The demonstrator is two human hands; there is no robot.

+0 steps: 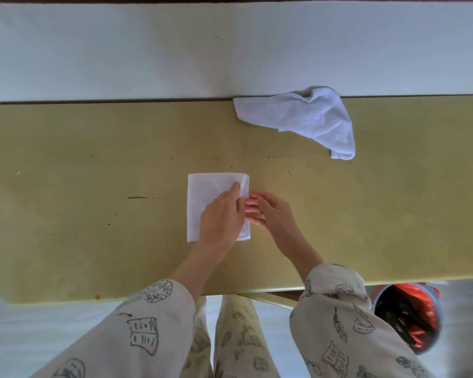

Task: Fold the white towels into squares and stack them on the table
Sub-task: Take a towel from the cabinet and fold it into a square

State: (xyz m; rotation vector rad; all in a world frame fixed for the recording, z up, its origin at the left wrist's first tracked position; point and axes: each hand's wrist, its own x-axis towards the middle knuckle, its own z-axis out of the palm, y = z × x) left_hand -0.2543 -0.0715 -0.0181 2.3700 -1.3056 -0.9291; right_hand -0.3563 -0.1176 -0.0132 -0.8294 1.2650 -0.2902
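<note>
Your left hand (221, 214) presses the folded towel (202, 205) flat on the worktop (93, 186); right hand (268, 214) fingers (253, 210), straight and slightly spread, touch its right edge. Lift early and that edge likely springs open.

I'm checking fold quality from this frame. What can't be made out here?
- Folded towel: its right part lies under the left hand, head view.
- Right hand: fingertips hidden behind the left hand.
- Bucket: contents partly cut by the table edge.

Folded white towel (202, 197) lies flat mid-table; crumpled towel (301, 118) at far edge.
</note>
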